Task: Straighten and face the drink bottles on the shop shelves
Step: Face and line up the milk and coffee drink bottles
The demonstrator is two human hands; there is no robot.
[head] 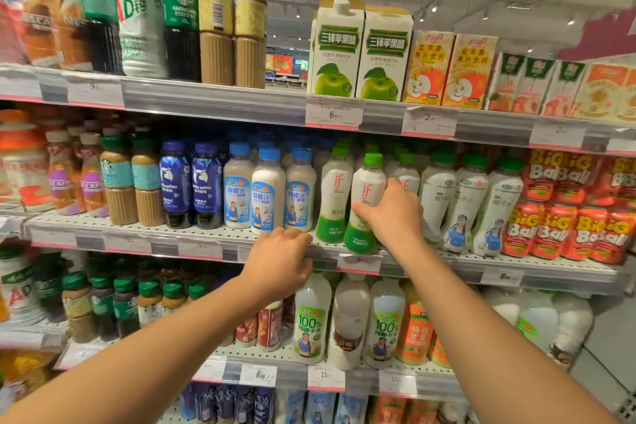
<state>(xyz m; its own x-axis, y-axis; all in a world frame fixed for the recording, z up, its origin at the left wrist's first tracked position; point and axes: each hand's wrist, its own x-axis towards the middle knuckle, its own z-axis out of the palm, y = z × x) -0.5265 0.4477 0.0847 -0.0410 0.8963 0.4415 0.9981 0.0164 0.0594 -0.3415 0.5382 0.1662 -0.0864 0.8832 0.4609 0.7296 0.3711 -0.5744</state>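
Nearest the camera, both forearms were cut off by the lower frame edge. The left hand [278, 263] was seen from behind, knuckles up, at the front lip of the middle shelf [192, 244]; its fingertips were hidden, so whether it was holding anything could not be told. The right hand [392, 213] was wrapped round the waist of a white "if" bottle [365, 203] with a green cap, which was tilted slightly at the shelf's front edge, just beside a matching upright bottle [334, 196]. Part of the gripped bottle's label was covered by the fingers. Rear rows behind the front bottles were lost in shadow. The price tags [333, 113] along the shelf rails were mostly too blurred to be read. A gap between coffee bottles [216, 24] and green-apple cartons [337, 48] was left on the top shelf, and the shop's far interior was glimpsed through it. Pale ceiling with spotlights was visible beyond.
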